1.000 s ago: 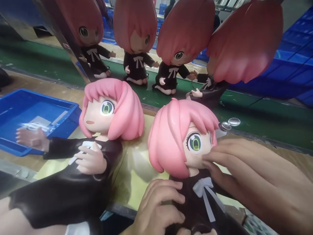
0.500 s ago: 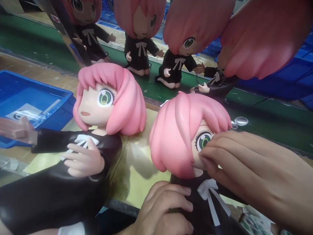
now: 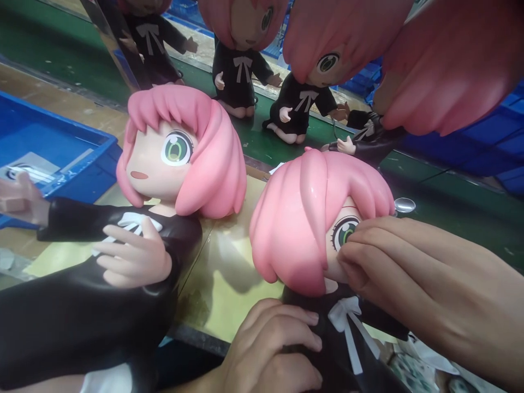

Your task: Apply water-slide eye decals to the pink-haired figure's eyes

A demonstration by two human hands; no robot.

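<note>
A large pink-haired figurine [image 3: 286,229] in a black dress with a white bow lies on its back in front of me. My left hand [image 3: 278,346] is curled over the side of its black body, holding it. My right hand [image 3: 413,278] is at its face, with thumb and fingertips pressed together beside the green eye [image 3: 345,233]. Whatever the fingertips hold, if anything, is hidden, and the hand covers much of the face. A second figurine [image 3: 180,153] of the same kind lies to the left, touched by neither hand.
Several matching figurines [image 3: 309,103] kneel along the green surface [image 3: 262,147] behind. A blue tray [image 3: 92,158] holding sheets with printed eyes is at the left. A small round clear disc [image 3: 405,205] lies beyond my right hand. Yellowish sheeting [image 3: 229,300] covers the bench between the lying figurines.
The view has shifted slightly, so the left figurine and the tray appear higher and further left. Both hands keep nearly the same places on the near figurine.
</note>
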